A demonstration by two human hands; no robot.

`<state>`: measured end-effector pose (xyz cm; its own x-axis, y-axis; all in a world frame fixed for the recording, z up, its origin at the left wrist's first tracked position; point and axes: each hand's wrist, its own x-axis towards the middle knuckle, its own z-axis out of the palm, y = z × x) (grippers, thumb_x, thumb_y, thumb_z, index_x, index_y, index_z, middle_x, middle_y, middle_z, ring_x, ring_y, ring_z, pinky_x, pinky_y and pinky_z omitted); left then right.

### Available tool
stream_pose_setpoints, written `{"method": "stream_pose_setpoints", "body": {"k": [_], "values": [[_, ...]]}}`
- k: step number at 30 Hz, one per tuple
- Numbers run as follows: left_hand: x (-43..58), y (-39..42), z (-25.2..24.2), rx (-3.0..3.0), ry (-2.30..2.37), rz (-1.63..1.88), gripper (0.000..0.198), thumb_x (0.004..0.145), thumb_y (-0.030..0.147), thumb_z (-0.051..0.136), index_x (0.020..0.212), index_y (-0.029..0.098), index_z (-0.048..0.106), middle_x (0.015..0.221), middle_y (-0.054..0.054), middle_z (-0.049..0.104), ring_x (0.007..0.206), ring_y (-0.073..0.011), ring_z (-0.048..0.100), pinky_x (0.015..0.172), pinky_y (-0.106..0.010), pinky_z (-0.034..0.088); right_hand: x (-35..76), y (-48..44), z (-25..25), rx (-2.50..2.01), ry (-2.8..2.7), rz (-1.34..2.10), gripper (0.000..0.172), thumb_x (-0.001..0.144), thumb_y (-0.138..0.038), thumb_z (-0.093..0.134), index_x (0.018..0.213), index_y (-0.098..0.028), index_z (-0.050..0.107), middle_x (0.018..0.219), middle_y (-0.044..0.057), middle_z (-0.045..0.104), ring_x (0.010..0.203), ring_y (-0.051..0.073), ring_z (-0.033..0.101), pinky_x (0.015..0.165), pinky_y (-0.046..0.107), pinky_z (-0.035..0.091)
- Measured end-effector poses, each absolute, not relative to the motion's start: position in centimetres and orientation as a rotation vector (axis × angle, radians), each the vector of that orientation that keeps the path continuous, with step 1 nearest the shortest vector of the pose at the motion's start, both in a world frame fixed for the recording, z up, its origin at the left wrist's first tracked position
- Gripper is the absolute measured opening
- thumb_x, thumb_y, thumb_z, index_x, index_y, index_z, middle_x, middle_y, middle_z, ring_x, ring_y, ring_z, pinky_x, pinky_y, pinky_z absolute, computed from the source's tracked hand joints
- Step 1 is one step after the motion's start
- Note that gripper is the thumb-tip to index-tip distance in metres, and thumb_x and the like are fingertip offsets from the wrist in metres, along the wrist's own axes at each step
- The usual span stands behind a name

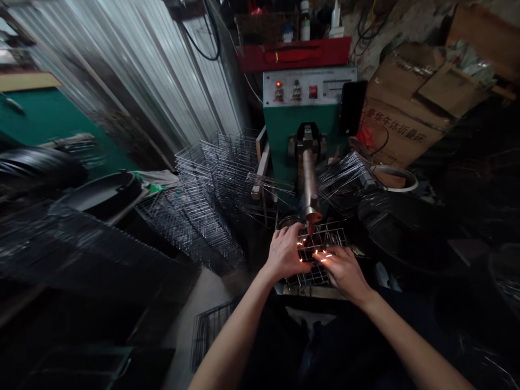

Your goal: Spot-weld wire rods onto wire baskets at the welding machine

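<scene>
A metal wire rack (325, 234) lies under the tip of a spot welding machine (311, 181), and bright orange sparks fly around the tip. My left hand (285, 253) grips the rack's left side, thumb toward the middle and fingers curled over the far edge. On the right, my right hand (346, 272) holds the near right part of the rack with its fingers close together, right beside the sparks. Whether a separate small wire sits between those right fingertips is too small to tell. The machine's copper-coloured electrode (311, 228) reaches down between both hands.
Stacked wire grids (211, 189) stand left of the machine. Loose thin metal rods (345, 173) lie at its right. A cardboard box (406, 108) is behind on the right. Another wire frame (209, 330) rests low by my left forearm. A phone (352, 108) is fixed to the machine.
</scene>
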<state>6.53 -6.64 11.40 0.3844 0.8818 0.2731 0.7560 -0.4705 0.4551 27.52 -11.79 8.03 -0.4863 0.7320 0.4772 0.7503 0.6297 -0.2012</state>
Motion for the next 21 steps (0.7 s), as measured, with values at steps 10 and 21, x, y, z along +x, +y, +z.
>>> {"method": "stream_pose_setpoints", "body": {"k": [10, 21], "values": [[6.4, -3.1, 11.8, 2.434, 1.504, 0.65, 0.109, 0.046, 0.045, 0.087, 0.139, 0.022, 0.034, 0.119, -0.012, 0.066, 0.11, -0.0396, 0.06, 0.095, -0.05, 0.042, 25.9, -9.4, 8.4, -1.447, -2.17, -0.241, 0.011, 0.098, -0.018, 0.056, 0.103, -0.018, 0.065, 0.095, 0.01, 0.066, 0.09, 0.025, 0.056, 0.08, 0.036, 0.035], [6.0, -1.6, 12.0, 2.485, 1.445, 0.577, 0.119, 0.044, 0.042, 0.088, 0.145, 0.021, 0.029, 0.116, -0.012, 0.067, 0.111, -0.04, 0.061, 0.095, -0.048, 0.044, 27.1, -8.4, 8.8, -1.416, -2.198, -0.194, 0.009, 0.097, -0.026, 0.062, 0.093, -0.019, 0.067, 0.099, 0.008, 0.063, 0.096, 0.025, 0.052, 0.085, 0.038, 0.032]]}}
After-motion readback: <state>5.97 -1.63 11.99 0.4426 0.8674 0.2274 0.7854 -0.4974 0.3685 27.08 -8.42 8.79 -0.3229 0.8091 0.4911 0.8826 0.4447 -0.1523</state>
